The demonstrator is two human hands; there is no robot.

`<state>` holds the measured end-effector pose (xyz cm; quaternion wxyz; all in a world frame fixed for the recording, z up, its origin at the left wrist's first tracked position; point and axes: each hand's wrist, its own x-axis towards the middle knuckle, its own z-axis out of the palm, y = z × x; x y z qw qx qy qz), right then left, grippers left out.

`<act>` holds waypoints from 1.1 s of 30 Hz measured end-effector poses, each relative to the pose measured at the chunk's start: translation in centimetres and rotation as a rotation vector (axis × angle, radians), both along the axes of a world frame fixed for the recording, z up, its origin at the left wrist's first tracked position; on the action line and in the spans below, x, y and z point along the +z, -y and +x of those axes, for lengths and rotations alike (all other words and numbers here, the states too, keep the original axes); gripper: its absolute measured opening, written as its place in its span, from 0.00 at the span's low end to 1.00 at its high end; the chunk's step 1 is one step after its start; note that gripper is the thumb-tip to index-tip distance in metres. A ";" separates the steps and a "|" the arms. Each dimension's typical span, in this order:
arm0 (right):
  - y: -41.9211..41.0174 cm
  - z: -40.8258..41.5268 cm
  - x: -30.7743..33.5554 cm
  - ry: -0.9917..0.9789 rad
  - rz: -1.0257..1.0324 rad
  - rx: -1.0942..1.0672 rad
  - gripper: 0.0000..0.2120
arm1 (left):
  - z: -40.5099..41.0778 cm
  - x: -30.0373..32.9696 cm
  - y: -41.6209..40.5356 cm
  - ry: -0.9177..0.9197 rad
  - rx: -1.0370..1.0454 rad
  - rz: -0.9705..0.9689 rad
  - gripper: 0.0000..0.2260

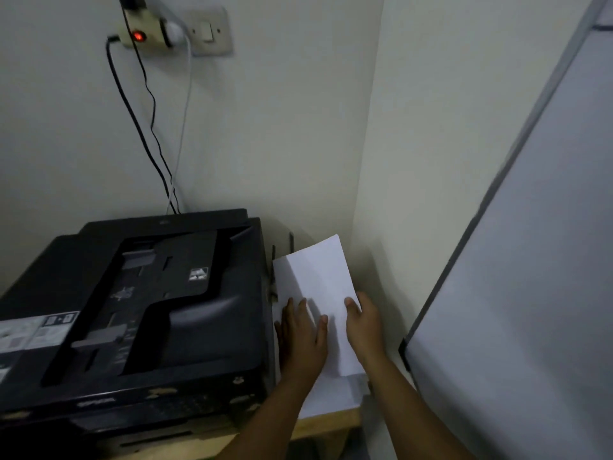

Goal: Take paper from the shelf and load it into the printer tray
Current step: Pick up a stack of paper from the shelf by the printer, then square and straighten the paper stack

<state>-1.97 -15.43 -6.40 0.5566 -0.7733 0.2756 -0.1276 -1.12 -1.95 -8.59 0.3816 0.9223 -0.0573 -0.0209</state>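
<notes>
- Our left hand lies flat, fingers straight, pressing on the paper just beside the right side of the printer.
- Our right hand holds the paper's right edge, thumb on top; the fingers beneath are hidden.
- The paper is a white stack, its top sheets raised and skewed, resting on what we judge to be the printer tray; the tray itself is mostly covered.
- Progress, as we judge it: the paper is off the shelf and at the tray; squaring and seating it remain.
- Room is tight: the wall stands close behind and right, a grey panel further right, and the table edge shows below.
</notes>
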 end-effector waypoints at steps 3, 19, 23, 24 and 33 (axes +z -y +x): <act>0.2 -0.1 4.7 0.086 0.019 -0.032 0.19 | 0.4 4.4 0.2 0.091 -0.002 -0.046 0.32; -6.9 1.2 21.2 0.494 -0.030 0.066 0.09 | 6.7 21.5 -12.5 0.158 0.175 -0.512 0.35; -11.3 1.9 22.3 0.514 -0.003 0.102 0.11 | 8.1 23.6 -18.0 0.060 0.153 -0.635 0.35; -12.5 2.0 22.5 0.512 0.009 0.115 0.11 | 8.2 24.4 -19.3 0.022 0.143 -0.672 0.33; -23.5 4.4 23.2 0.564 -0.014 0.217 0.13 | 11.1 26.4 -30.1 -0.244 -0.015 -0.789 0.43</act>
